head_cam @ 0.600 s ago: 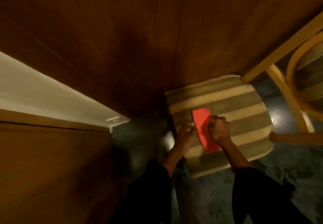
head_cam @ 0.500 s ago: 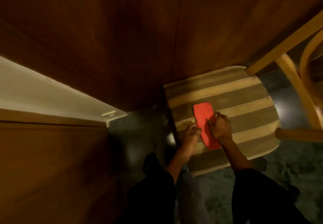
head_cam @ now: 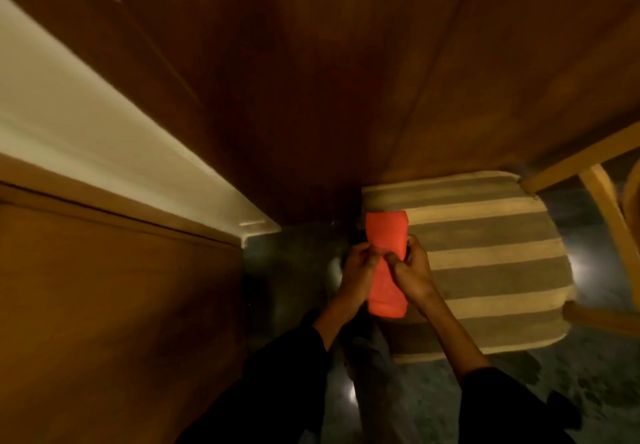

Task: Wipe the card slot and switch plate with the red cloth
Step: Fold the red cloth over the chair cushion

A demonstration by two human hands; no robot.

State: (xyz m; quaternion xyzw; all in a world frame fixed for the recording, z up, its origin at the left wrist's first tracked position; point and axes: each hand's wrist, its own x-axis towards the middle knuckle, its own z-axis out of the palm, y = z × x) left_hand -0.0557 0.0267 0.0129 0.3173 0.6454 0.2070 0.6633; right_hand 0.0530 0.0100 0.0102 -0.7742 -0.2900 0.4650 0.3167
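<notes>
The red cloth (head_cam: 387,232) is folded into a long narrow strip and held up in front of me, above the left edge of a striped chair seat. My left hand (head_cam: 356,275) grips its left side with thumb and fingers pinched at the middle. My right hand (head_cam: 412,270) grips the right side, fingers curled over the cloth. Both dark sleeves come up from the bottom of the view. No card slot or switch plate shows in this view.
A wooden chair with a striped beige and brown cushion (head_cam: 491,263) stands at the right on the dark floor (head_cam: 287,270). Dark wood wall panels (head_cam: 311,80) fill the top. A white trim strip (head_cam: 104,139) and a wooden panel (head_cam: 104,305) lie at the left.
The cloth has left the chair seat and moved left, now held in both hands. My left hand, which rested beside it, has closed on it. The view has shifted.
</notes>
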